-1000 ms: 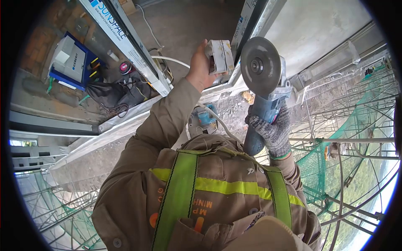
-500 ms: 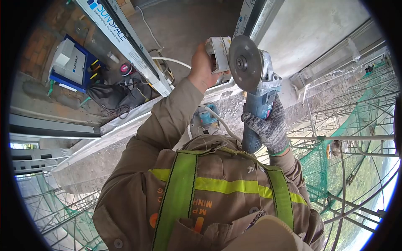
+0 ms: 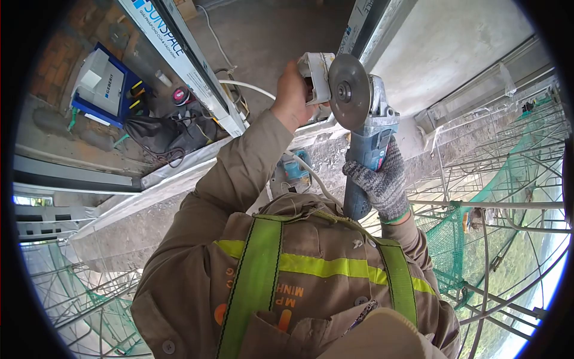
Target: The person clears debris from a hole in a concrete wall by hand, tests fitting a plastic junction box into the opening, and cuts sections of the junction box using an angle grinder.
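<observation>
My bare left hand (image 3: 294, 96) is closed around a short white box-shaped piece (image 3: 321, 78) with an open end. In my right hand (image 3: 384, 182), which wears a grey knitted glove, is the body of a blue angle grinder (image 3: 372, 149). Its dark cutting disc (image 3: 350, 93) faces the white piece, with its left edge overlapping or touching the piece's right side. Whether the disc spins I cannot tell. Below my hands sits another blue power tool (image 3: 296, 164), partly hidden by a pale cable.
A film-wrapped frame post (image 3: 179, 54) rises at left, another (image 3: 359, 33) near the disc. A blue-framed box (image 3: 110, 87), a dark bag (image 3: 155, 137) and a pink-and-black round item (image 3: 180, 96) lie inside. Scaffolding with green netting (image 3: 472, 239) stands outside at right.
Both hands keep their grips, and the disc stays close beside the white piece. The grinder has shifted very slightly; the whole view has also moved a little.
</observation>
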`<state>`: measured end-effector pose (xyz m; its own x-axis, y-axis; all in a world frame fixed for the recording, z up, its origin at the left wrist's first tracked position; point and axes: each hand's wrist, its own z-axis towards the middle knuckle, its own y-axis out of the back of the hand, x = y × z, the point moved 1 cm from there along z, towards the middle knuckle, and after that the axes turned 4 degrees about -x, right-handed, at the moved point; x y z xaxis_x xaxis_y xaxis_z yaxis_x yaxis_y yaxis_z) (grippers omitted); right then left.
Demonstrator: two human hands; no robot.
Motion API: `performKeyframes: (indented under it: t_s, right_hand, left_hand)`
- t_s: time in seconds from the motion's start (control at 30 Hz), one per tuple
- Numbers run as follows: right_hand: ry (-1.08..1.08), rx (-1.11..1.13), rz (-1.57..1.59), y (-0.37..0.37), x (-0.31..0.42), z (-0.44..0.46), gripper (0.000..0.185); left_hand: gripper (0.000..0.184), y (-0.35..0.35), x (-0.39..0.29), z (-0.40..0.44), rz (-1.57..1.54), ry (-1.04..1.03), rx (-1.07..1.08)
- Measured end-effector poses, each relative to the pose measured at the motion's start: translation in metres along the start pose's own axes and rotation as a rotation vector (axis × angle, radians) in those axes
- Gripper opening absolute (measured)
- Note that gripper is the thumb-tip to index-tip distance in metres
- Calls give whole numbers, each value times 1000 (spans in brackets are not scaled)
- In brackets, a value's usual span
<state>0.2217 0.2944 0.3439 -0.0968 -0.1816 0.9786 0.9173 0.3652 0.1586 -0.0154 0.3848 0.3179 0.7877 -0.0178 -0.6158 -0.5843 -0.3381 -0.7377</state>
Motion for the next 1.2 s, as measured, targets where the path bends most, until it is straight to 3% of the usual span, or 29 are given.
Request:
performKeyframes:
  t_s: [0.4,1.2]
  right_hand:
    - [20,-23,-35,3,2,2,54]
    - [36,-28,-63,13,0,2,52]
  left_hand:
    - [52,-13,3,-12,50,17,-64]
    - [48,-18,5,-13,92,44,10]
